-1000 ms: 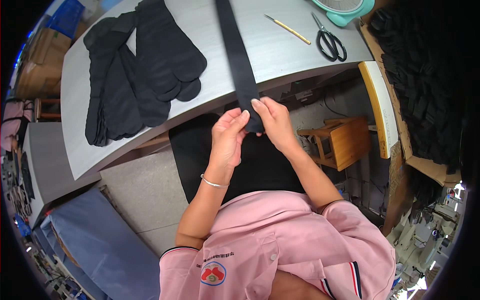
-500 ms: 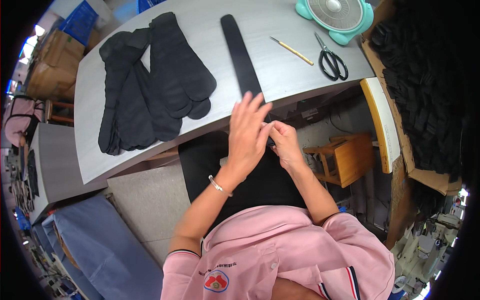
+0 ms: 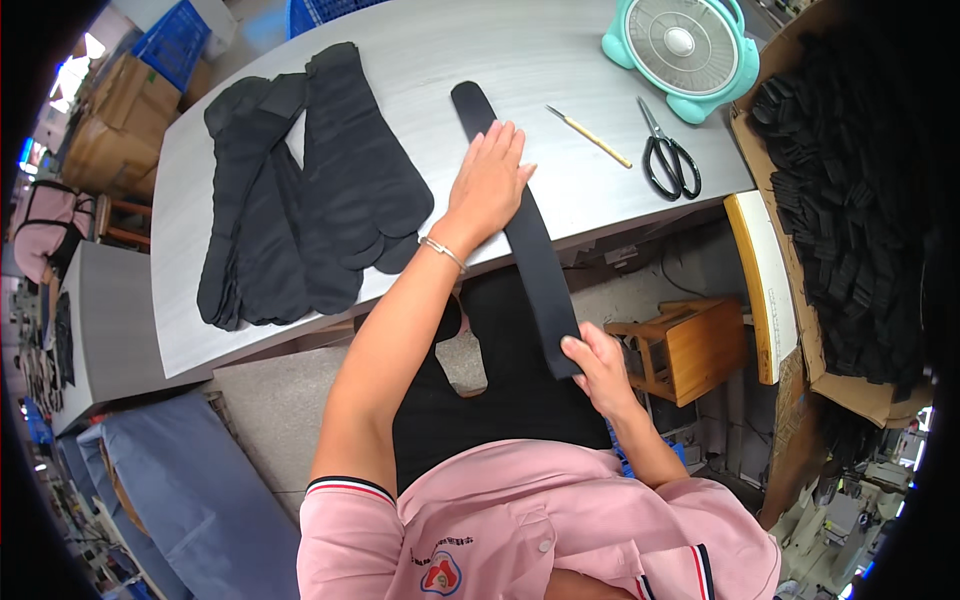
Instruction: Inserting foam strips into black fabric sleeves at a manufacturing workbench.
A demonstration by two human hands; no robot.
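A long black fabric strap [image 3: 540,265] with a rounded far end lies slantwise on the grey-white table [image 3: 560,80]. Its near part hangs past the table edge, over my lap. My left hand [image 3: 490,178] rests flat across the strap on the table, fingers stretched out. Between the thumb and fingers of my right hand [image 3: 601,370], the strap's near end is gripped beyond the edge. To the left lie two overlapping groups of flat black fabric pieces [image 3: 360,160] with rounded ends.
On the right of the table are black-handled scissors [image 3: 671,165], a pointed tool with a yellow handle [image 3: 597,140] and a turquoise fan [image 3: 690,45]. A cardboard box [image 3: 755,150] full of black pieces stands far right. Below the table is a wooden stool [image 3: 690,350].
My hands, close together near the table edge before, are now apart. The left has moved onto the strap on the table; the right has drawn the strap's near end toward me.
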